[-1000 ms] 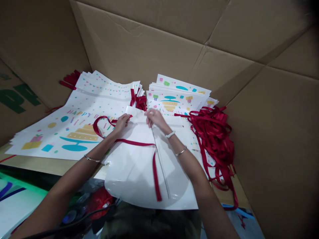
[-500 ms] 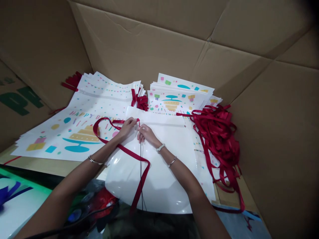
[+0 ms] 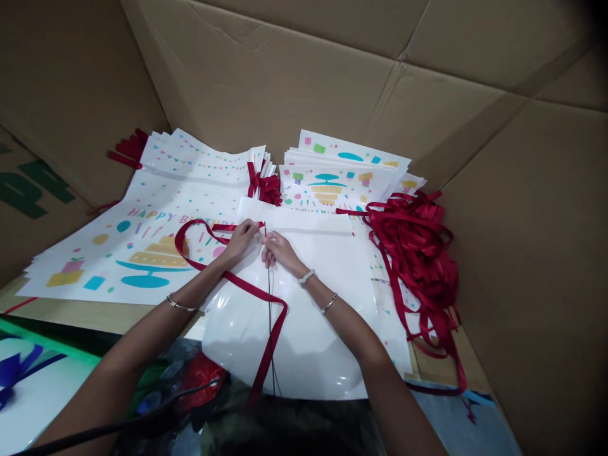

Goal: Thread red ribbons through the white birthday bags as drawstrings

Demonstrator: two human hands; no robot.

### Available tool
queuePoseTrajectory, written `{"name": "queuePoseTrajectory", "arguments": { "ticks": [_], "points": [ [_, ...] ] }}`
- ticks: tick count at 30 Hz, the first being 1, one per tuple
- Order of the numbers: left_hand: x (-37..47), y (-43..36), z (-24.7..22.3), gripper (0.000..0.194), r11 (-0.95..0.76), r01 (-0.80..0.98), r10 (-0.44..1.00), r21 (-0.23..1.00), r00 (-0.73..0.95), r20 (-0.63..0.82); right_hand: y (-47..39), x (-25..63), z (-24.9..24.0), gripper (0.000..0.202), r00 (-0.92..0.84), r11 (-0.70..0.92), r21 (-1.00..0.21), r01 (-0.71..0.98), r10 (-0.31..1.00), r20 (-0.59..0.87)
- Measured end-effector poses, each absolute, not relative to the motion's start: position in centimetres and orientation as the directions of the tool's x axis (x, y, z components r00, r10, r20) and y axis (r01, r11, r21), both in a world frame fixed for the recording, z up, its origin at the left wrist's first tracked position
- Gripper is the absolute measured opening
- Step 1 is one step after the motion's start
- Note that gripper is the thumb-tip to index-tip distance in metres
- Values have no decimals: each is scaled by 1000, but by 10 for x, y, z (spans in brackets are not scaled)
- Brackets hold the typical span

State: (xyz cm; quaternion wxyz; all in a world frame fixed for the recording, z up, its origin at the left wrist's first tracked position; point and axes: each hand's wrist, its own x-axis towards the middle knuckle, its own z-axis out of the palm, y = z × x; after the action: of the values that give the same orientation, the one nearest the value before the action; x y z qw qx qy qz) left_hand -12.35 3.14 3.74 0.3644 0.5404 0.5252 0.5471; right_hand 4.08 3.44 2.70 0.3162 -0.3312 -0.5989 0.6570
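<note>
My left hand [image 3: 243, 239] is closed, pinching the end of a red ribbon [image 3: 251, 290] between thumb and fingers. The ribbon loops out to the left, passes under my left wrist and hangs over the front edge. My right hand [image 3: 280, 248] is closed beside it on a thin, dark rod-like tool whose tip [image 3: 265, 227] points up by the ribbon's end; whether they touch I cannot tell. Thin dark cords [image 3: 270, 316] run down from below this hand. Under both hands lies a blank white glossy bag [image 3: 304, 335], with a small hole near its top right.
Printed birthday bags [image 3: 109, 253] with red handles are stacked at left, and more printed bags [image 3: 327, 180] lie behind. A heap of red ribbon [image 3: 413, 247] sits at right. Cardboard walls [image 3: 304, 69] enclose the back and sides. A red plastic bag [image 3: 204, 380] is below the table edge.
The tool's tip and the ribbon's end have come slightly apart sideways, with the tip now standing more visibly above my right fingers. The whole view has shifted a little.
</note>
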Motion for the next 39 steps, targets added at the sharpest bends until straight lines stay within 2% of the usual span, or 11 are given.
{"name": "queuePoseTrajectory", "arguments": {
  "ticks": [7, 11, 15, 21, 24, 27, 30, 33, 35, 38, 39],
  "points": [
    [-123, 34, 33, 41, -203, 154, 968, 967, -114, 221, 30, 41, 36, 39, -583, -86, -996, 13, 809, -77],
    [-124, 34, 34, 41, -212, 118, 975, 970, -39, 218, 29, 41, 37, 36, -585, -84, -996, 11, 807, -75],
    [-125, 34, 36, 43, -194, 71, 979, 978, -55, 198, 33, 41, 32, 30, -610, -63, -998, 4, 790, -53],
    [-130, 35, 35, 47, -95, -32, 995, 995, -22, 95, 38, 38, 31, 26, -619, -44, -999, 15, 784, -44],
    [-132, 37, 37, 38, -13, -140, 1000, 990, -13, 11, 36, 39, 36, 29, -640, -34, -999, -28, 768, -9],
    [-132, 39, 42, 15, 49, -281, 996, 958, -56, -68, 32, 40, 43, 22, -665, -30, -998, -56, 747, 15],
    [-132, 41, 49, 27, 54, -365, 997, 929, -38, -73, 30, 39, 46, 13, -679, -23, -996, -89, 733, 44],
    [-132, 38, 56, 12, 106, -346, 994, 932, 0, -113, 32, 37, 44, 17, -695, -59, -994, -88, 719, 19],
    [-133, 35, 60, 19, 107, -350, 994, 931, 33, -102, 33, 36, 42, 18, -700, -71, -991, -112, 713, 28],
    [-136, 32, 64, 44, 44, -329, 997, 943, 77, -19, 31, 37, 41, 18, -708, -74, -980, -186, 702, 82],
    [-137, 32, 64, 44, 19, -286, 997, 958, 75, 3, 30, 37, 42, 17, -710, -79, -976, -203, 698, 91]
  ]
}}
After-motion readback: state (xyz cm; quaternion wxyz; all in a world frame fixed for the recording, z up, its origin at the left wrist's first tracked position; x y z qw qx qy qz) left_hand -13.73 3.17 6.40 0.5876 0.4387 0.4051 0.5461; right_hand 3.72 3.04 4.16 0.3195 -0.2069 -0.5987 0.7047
